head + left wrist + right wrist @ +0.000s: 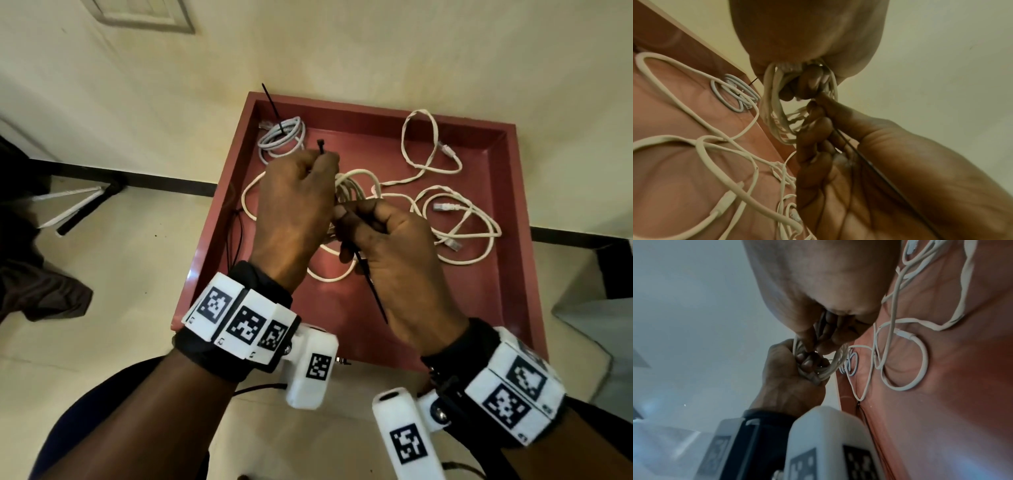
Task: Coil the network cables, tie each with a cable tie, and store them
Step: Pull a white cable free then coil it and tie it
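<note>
Over a red tray (513,274) my left hand (308,171) grips a coiled white network cable (352,186), with the head of a black cable tie (321,145) sticking up from its fingers. My right hand (356,219) pinches the tie's tail (373,294), which runs down across the palm. In the left wrist view the coil (774,110) hangs from the left fingers, and the tie (869,160) crosses the right hand (838,170). In the right wrist view the left hand (789,378) is closed round the coil (830,368).
A tied grey-white coil (282,137) lies in the tray's far left corner, its black tie pointing up. Loose white cables (455,219) sprawl over the tray's right half. Spare black ties (236,236) lie along the left wall. A dark cloth (34,274) lies to the left.
</note>
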